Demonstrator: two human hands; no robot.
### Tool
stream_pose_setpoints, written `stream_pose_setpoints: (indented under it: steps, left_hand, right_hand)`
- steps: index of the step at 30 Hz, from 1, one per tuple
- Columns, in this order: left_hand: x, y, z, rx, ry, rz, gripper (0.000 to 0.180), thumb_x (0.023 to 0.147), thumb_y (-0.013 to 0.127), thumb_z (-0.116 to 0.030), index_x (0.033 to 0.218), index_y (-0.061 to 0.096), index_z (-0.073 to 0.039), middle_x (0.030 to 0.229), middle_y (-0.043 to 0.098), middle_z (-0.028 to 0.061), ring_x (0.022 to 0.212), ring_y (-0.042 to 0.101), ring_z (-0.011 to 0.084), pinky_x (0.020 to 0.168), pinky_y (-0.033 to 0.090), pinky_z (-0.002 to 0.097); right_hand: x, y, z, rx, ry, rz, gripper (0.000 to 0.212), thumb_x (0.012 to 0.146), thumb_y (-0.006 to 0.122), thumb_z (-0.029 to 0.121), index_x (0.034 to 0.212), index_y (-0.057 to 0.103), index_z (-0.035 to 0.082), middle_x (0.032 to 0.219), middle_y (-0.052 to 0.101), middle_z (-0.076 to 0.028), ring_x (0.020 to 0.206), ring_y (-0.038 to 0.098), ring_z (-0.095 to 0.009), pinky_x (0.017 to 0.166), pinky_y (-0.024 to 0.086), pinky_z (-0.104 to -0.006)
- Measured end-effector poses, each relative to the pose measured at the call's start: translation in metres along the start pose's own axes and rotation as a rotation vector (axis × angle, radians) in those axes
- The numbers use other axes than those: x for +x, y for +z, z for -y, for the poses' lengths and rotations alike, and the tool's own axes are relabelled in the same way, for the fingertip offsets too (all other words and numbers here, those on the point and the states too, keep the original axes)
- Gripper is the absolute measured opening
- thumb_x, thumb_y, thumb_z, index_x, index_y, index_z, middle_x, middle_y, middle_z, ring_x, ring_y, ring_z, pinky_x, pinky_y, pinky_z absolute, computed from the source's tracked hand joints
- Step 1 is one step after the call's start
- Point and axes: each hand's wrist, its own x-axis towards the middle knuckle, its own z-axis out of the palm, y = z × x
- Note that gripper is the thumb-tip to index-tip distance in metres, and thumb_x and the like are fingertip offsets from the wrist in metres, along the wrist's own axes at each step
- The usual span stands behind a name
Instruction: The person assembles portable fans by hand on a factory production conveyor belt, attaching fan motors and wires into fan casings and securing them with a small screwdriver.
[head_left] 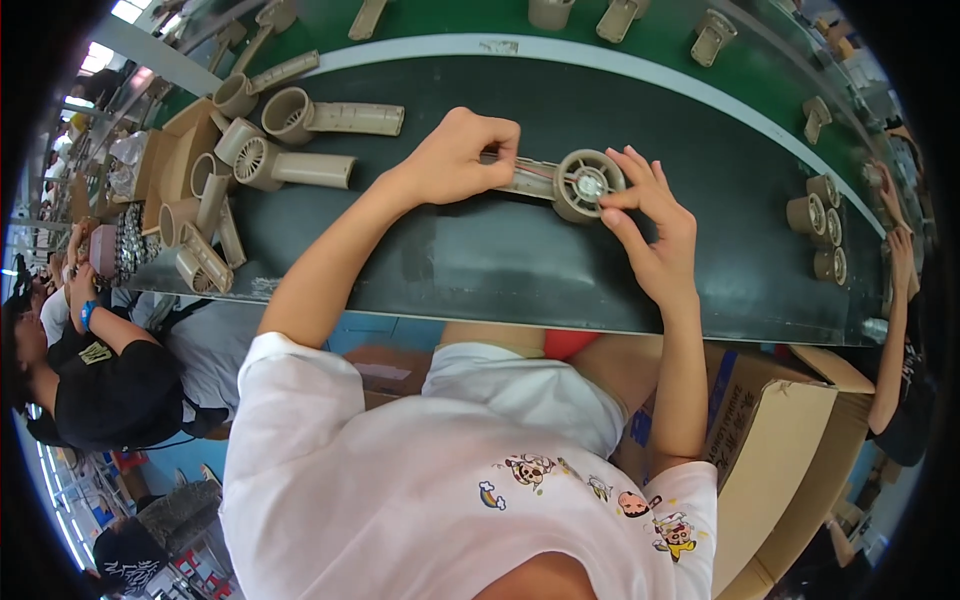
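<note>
A beige plastic housing (570, 207) shaped like a hair dryer, with a round barrel and a trough-like handle, lies on the dark bench in front of me. Inside the barrel is a spoked round part with a shiny centre (588, 186), and thin reddish wires (537, 170) run along the open handle. My left hand (455, 155) is closed at the handle's far-left end, fingers curled and partly hidden. At the barrel's right side, my right hand (655, 220) holds the rim between thumb and fingers, other fingers spread.
Several similar beige housings (315, 168) lie to the left, by a cardboard box (180, 140). Short beige cylinders (806, 215) stand at the right. Beyond a pale rail, more housings rest on a green belt (450, 18). People work on both sides; a large open carton (785, 450) stands lower right.
</note>
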Motion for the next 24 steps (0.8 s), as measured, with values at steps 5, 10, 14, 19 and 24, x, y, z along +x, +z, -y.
stream_pose_setpoints:
  steps: [5,10,14,19,24]
  left_hand:
    - [0.009,-0.009,0.020,0.331,-0.277,-0.418,0.019,0.075,0.062,-0.020,0.074,0.062,-0.001,0.074,0.065,0.0200,0.073,0.064,0.0374,0.068,0.050,0.0450]
    - [0.043,-0.033,0.034,0.471,-0.488,-0.777,0.021,0.082,0.057,-0.021,0.085,0.065,-0.002,0.086,0.067,0.0216,0.085,0.064,0.0407,0.074,0.050,0.0478]
    - [0.105,-0.053,0.067,0.457,-0.581,-0.881,0.021,0.084,0.055,-0.017,0.089,0.062,0.003,0.085,0.066,0.0244,0.086,0.063,0.0426,0.076,0.049,0.0495]
    - [0.169,-0.069,0.126,0.350,-0.304,-1.242,0.056,0.084,0.063,-0.023,0.124,0.038,0.006,0.127,0.046,0.0291,0.115,0.047,0.0461,0.093,0.037,0.0551]
    - [0.192,-0.071,0.087,0.625,0.010,-0.910,0.053,0.082,0.066,-0.040,0.123,0.054,-0.009,0.132,0.045,0.0209,0.118,0.044,0.0424,0.097,0.035,0.0535]
  right_hand:
    - [0.047,0.002,-0.007,-0.164,-0.062,-0.140,0.021,0.078,0.071,0.012,0.098,0.069,0.005,0.110,0.067,-0.017,0.099,0.067,-0.029,0.078,0.053,-0.0344]
    - [0.103,0.014,-0.018,-0.029,0.055,-0.147,0.017,0.081,0.069,0.013,0.094,0.070,0.003,0.082,0.070,-0.014,0.077,0.070,-0.024,0.071,0.054,-0.0322]
    - [0.118,0.032,-0.022,0.074,0.128,-0.203,0.015,0.082,0.068,0.011,0.092,0.069,0.000,0.082,0.071,-0.013,0.074,0.071,-0.020,0.069,0.055,-0.0297]
    - [0.092,0.050,-0.026,0.091,0.053,-0.211,0.013,0.081,0.068,0.010,0.090,0.067,0.000,0.079,0.069,-0.015,0.070,0.070,-0.022,0.065,0.055,-0.0304]
    - [0.081,0.040,-0.033,-0.084,-0.027,-0.278,0.012,0.080,0.069,0.013,0.088,0.066,0.005,0.080,0.068,-0.012,0.069,0.066,-0.030,0.062,0.053,-0.0376]
